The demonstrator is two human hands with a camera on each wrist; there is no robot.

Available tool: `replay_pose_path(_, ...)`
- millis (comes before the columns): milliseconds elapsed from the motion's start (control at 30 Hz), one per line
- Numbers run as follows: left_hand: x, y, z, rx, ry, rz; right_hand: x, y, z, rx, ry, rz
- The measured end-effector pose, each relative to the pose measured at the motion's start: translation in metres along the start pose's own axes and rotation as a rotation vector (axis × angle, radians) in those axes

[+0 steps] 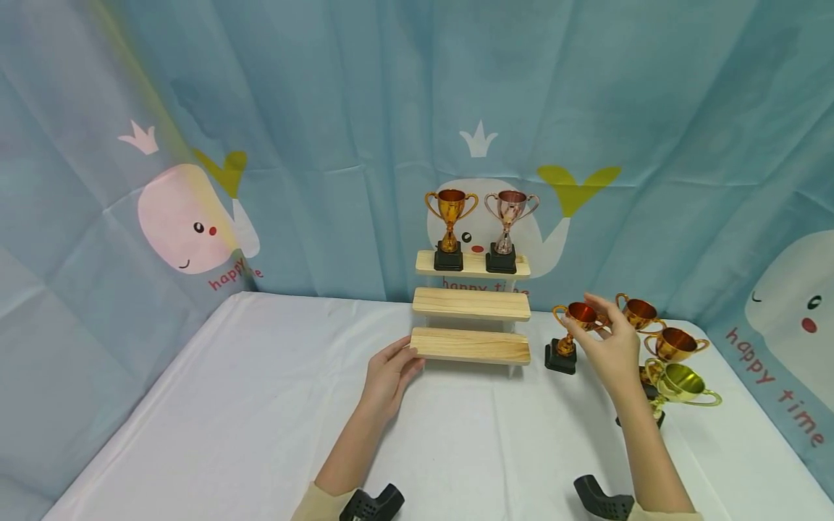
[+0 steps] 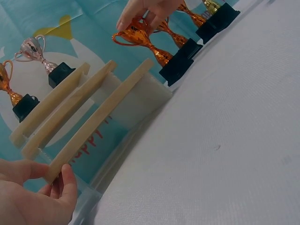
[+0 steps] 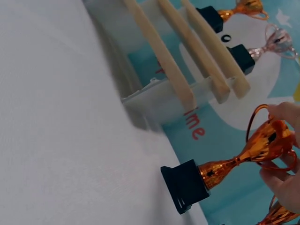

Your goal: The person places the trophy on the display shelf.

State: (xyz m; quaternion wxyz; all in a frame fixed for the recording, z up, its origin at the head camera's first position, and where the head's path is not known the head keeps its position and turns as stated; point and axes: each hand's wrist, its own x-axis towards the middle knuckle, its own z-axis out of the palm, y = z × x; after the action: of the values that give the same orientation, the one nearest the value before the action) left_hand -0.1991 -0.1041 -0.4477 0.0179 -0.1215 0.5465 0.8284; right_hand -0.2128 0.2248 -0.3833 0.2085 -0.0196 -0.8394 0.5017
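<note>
My left hand [image 1: 389, 380] grips the left end of the lowest board [image 1: 469, 345] of a three-step wooden display stand, thumb and fingers pinching its edge in the left wrist view. To the stand's right, my right hand [image 1: 612, 356] holds an orange-copper trophy cup [image 3: 265, 145] around its bowl, near the handles. This trophy stays upright, its black square base [image 1: 560, 356] pointing down beside the stand. On the top board [image 1: 473, 264] are a gold trophy [image 1: 451, 210] at left and a rose-silver trophy [image 1: 510, 211] at right. The middle board [image 1: 472, 303] bears nothing.
Behind and beyond my right hand several more trophies stand close together, including a copper one [image 1: 675, 344] and a yellow-gold one [image 1: 682, 382]. A white cloth [image 1: 274, 391] covers the table. A blue curtain [image 1: 313, 145] with whale prints hangs along the back and sides.
</note>
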Motion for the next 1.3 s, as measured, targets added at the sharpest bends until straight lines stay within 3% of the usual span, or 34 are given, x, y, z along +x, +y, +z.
replay_pose_path(533,-0.001,0.001,0.0,0.007,-0.002,-0.001,-0.001,0.014,0.002,0.021,-0.018,-0.017)
replay_pose_path(1300,-0.001,0.001,0.0,-0.003,-0.005,-0.001,0.009,-0.023,-0.008,-0.052,-0.011,-0.093)
